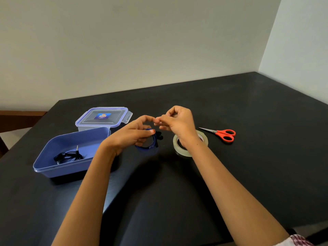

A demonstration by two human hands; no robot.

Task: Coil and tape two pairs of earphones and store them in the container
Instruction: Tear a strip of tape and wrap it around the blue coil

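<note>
Over mid-bench (239,174), left hand (131,135) grips blue coil (146,148) between thumb and fingers, buds hanging off its right side. Right hand (177,123) has fingers curled, tips pinched together and touching the left forefinger tip; probably a clear tape strip there, but none shows, so cannot tell what it holds. Black pair (68,155) already lies in container (53,172) at left, lid (103,118) resting behind it. Tape roll (179,148) sits just under the right wrist, scissors (224,134) beyond it. Risks, as judged: coil is held at one spot only, so loosening the thumb to wrap tape could let the loops spring open. Clear tape may fold on itself or stick to fingertips instead of the cable. Dangling buds could get caught under the strip. Right wrist is close over the roll and could knock it. Tape put on too loose would let the coil unwind once dropped into the container.
</note>
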